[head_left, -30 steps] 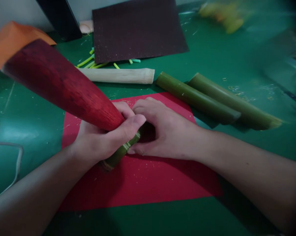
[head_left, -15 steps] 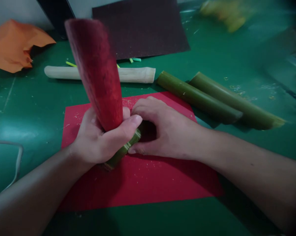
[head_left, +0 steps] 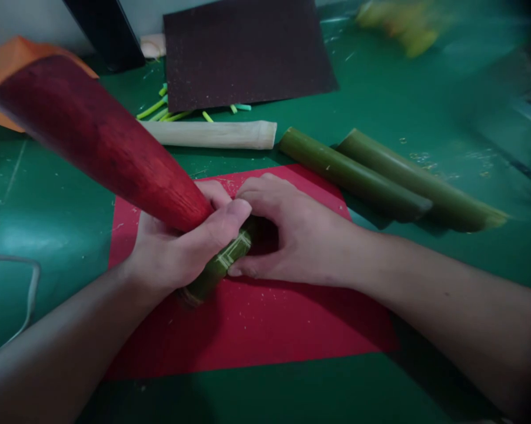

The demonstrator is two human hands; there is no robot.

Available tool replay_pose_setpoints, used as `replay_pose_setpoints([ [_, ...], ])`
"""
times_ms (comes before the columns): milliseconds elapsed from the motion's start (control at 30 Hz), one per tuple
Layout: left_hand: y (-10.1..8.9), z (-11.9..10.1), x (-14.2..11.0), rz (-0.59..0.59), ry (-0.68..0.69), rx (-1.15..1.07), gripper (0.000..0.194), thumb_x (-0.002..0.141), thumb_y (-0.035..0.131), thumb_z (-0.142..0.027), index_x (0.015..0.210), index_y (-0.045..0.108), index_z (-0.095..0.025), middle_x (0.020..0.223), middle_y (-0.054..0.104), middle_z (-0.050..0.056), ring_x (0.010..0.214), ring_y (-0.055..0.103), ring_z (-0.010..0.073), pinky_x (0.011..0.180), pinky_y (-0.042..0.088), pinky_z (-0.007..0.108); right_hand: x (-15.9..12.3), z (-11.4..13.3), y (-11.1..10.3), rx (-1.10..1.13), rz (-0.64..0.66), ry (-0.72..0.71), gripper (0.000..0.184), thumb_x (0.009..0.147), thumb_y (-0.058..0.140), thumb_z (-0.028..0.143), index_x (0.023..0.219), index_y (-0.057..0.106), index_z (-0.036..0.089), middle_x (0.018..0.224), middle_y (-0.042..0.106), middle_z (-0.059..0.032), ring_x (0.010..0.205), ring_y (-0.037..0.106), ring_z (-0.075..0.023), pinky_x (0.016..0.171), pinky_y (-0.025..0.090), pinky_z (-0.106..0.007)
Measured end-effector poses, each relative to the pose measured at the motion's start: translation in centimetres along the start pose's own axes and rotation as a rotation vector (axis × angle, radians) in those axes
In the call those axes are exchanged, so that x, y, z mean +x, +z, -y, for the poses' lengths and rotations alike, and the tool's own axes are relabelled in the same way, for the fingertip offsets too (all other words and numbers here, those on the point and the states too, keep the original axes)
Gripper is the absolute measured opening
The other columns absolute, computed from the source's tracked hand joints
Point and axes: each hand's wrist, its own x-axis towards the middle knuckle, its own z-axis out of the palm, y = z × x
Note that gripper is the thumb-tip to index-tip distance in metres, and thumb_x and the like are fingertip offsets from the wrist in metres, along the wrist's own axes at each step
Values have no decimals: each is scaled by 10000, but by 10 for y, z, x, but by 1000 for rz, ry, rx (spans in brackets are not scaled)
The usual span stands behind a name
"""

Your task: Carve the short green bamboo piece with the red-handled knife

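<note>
My left hand (head_left: 181, 247) is closed around the narrow lower end of a thick red wooden tool handle (head_left: 102, 144). The handle leans up and to the left; its working end is hidden under my fingers. Beneath that hand lies a short piece of green bamboo (head_left: 223, 259), with pale lines cut into its skin. My right hand (head_left: 283, 229) grips the bamboo from the right, thumb at the near side and fingers over the far side. A red sheet (head_left: 287, 330), dotted with small shavings, lies under the bamboo.
Two green bamboo lengths (head_left: 358, 176) rest at the right, and a pale peeled bamboo stick (head_left: 221, 135) lies behind the red sheet. Further back are a dark sheet (head_left: 252, 53), yellow-green strips (head_left: 153, 109), crumpled orange paper (head_left: 18, 50) and a black upright object (head_left: 106, 32).
The red handle has tipped from nearly upright to a strong lean toward the left, as my left hand turned. More of the cut lines show on the bamboo. My right hand stays in place.
</note>
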Motion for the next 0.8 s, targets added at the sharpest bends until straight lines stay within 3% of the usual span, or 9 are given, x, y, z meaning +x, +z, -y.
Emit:
replay_pose_setpoints([
  [433,-1,2,4,62,75,-16,267,825,752,-315,612,658,-183,577,596,-20,476,496,58,485,480,190,2,-1,-2,15,-5,-37,299,683,849,270,850,616,186,903,619,-13,914,561,-200,849,426,-364],
  [700,-2,2,3,105,65,-63,344,841,730,-323,560,596,-178,515,528,-38,408,415,43,404,397,192,1,-1,0,26,-13,-29,321,671,860,277,862,621,181,941,635,-19,938,570,-197,866,431,-355],
  [800,-1,2,3,79,61,-60,313,830,748,-342,588,627,-185,546,565,-27,426,453,54,421,408,203,0,-1,0,14,-20,-25,315,678,857,274,862,621,176,928,626,-18,915,566,-191,852,432,-350],
])
